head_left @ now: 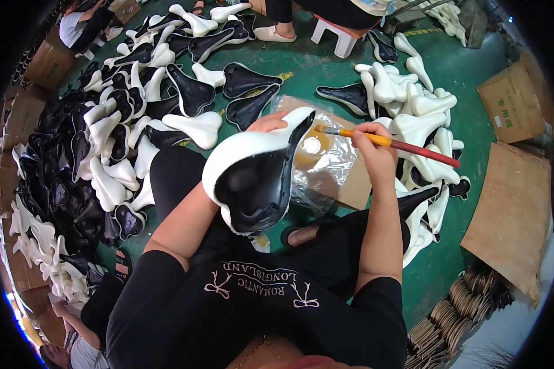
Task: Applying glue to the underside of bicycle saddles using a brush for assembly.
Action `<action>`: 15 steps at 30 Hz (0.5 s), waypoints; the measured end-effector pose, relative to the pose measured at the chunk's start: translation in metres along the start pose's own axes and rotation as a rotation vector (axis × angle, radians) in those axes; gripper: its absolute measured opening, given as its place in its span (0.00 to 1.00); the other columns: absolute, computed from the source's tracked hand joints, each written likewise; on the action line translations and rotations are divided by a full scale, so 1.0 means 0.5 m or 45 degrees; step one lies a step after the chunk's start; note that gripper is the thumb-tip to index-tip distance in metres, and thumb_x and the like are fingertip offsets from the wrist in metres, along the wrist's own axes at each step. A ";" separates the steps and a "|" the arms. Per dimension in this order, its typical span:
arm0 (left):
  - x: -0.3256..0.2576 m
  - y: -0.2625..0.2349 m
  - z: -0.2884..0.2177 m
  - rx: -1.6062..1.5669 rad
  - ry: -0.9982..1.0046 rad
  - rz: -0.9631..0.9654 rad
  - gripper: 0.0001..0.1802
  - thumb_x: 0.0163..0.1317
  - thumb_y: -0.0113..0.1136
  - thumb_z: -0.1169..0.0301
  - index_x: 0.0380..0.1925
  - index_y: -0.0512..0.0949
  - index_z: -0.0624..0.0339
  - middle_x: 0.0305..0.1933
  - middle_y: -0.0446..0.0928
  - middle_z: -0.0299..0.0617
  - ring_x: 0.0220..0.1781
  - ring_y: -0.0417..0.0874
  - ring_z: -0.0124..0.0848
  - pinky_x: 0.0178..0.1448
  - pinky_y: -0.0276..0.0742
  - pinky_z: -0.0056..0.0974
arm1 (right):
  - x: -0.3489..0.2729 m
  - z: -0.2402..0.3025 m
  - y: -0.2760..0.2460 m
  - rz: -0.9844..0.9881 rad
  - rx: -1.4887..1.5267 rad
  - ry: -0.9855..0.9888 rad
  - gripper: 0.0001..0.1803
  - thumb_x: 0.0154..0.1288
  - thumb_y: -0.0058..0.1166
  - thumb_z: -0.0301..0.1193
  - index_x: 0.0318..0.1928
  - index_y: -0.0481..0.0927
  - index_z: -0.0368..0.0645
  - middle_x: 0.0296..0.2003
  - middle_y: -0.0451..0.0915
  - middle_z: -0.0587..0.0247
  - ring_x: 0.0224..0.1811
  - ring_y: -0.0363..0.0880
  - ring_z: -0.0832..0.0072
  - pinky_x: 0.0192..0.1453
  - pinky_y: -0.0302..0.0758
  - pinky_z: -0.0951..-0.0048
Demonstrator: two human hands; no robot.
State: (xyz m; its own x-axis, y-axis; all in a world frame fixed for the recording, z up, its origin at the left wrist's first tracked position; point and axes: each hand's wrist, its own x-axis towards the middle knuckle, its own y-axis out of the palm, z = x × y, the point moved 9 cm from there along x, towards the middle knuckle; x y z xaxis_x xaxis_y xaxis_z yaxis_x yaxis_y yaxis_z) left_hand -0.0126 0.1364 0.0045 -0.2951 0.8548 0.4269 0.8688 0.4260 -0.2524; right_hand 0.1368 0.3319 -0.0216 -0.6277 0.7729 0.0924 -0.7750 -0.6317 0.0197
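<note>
My left hand point(266, 123) grips a bicycle saddle point(252, 172) from behind, with its black underside and white foam rim turned up toward me. My right hand point(374, 147) holds a paintbrush point(406, 146) with an orange and red handle. The bristles touch the saddle's narrow nose near the black edge. Just beyond the saddle a small round container of yellowish glue point(313, 146) rests on a crinkled clear plastic sheet point(332, 163) over a cardboard piece. I sit with my knees apart in black clothes.
Piles of black and white saddles cover the green floor to the left point(123, 123) and right point(412, 104). Cardboard boxes point(511, 104) and flat cardboard point(511, 209) lie at the right. A white stool point(338, 37) and other people sit at the top and lower left.
</note>
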 end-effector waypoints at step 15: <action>0.014 -0.006 0.090 -0.183 0.018 -0.013 0.25 0.57 0.61 0.77 0.56 0.69 0.56 0.61 0.67 0.46 0.68 0.65 0.42 0.69 0.60 0.36 | 0.007 0.018 0.018 0.102 0.210 0.025 0.03 0.58 0.56 0.22 0.33 0.76 0.36 0.26 0.77 0.66 0.28 0.74 0.81 0.33 0.71 0.80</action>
State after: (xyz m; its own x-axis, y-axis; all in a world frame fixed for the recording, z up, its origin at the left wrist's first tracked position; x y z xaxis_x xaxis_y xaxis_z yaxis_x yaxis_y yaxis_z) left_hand -0.0351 0.1542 -0.0307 -0.2996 0.8460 0.4410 0.9141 0.3869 -0.1211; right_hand 0.1281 0.3285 -0.0124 -0.6894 0.7199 0.0806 -0.7010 -0.6911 0.1760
